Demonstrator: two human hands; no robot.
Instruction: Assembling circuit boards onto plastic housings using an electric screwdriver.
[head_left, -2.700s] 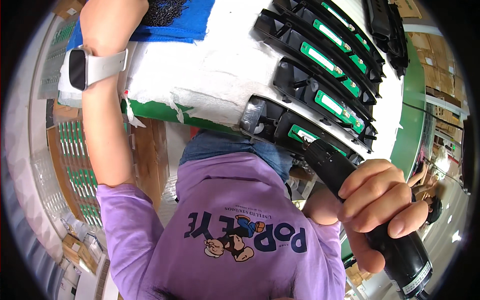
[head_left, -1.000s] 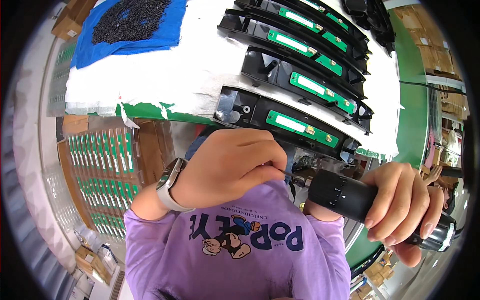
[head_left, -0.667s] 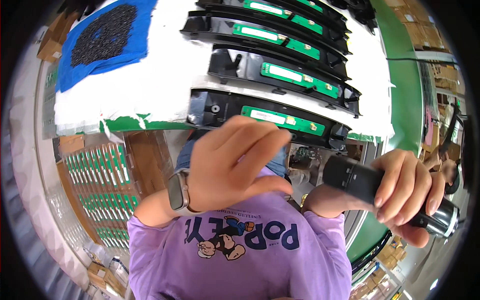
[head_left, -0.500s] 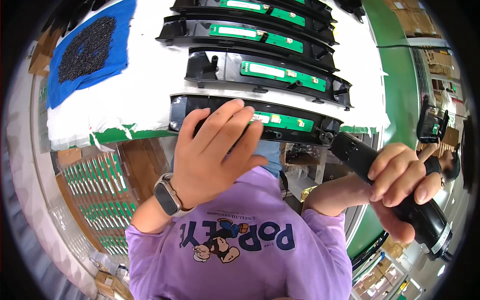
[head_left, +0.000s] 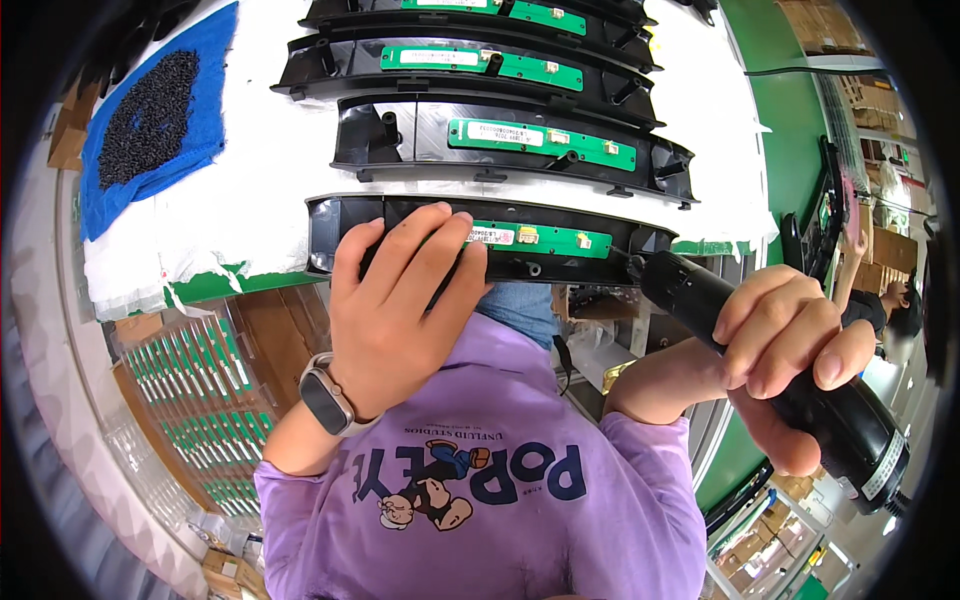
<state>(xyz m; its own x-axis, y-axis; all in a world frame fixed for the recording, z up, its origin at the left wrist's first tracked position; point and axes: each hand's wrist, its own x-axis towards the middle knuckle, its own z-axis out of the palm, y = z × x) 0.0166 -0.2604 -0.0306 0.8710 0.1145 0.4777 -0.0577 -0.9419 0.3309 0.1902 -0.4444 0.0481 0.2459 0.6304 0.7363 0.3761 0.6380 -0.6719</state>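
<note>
My left hand (head_left: 405, 305) lies over the left part of the nearest black plastic housing (head_left: 332, 228), its fingers bent across it and its thumb out of sight. A green circuit board (head_left: 560, 240) with a white label and small pale connectors sits in this housing; the hand covers the board's left end. My right hand (head_left: 790, 345) is wrapped round a black electric screwdriver (head_left: 692, 292). The tool tilts, its tip at the near right end of the housing. Whether the bit touches a screw there I cannot tell.
Several similar black housings (head_left: 405, 145) with green boards lie in a row beyond, on a white cover (head_left: 265, 150). A blue cloth (head_left: 205, 125) at far left bears a heap of small black screws (head_left: 150, 120). Trays of boards (head_left: 190, 365) stand lower left. Another person (head_left: 868, 310) appears at far right.
The whole view has shifted, so the housings appear a little further left. My left thumb has gone out of sight. The screwdriver's tip stays at the housing's right end.
</note>
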